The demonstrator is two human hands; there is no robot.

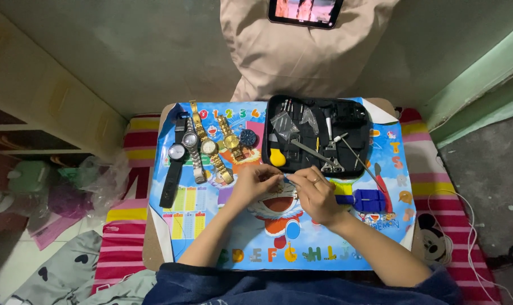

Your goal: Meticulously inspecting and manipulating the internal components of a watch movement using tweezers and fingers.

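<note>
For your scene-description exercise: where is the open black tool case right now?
In the head view, the open black tool case lies at the far right of the colourful mat, beyond the right hand, with the watches to its left.

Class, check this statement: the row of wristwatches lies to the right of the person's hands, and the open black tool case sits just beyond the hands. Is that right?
Not quite. The head view shows the wristwatches lying to the left of the hands, beyond the left hand. The open black tool case does sit just beyond the hands.
</note>
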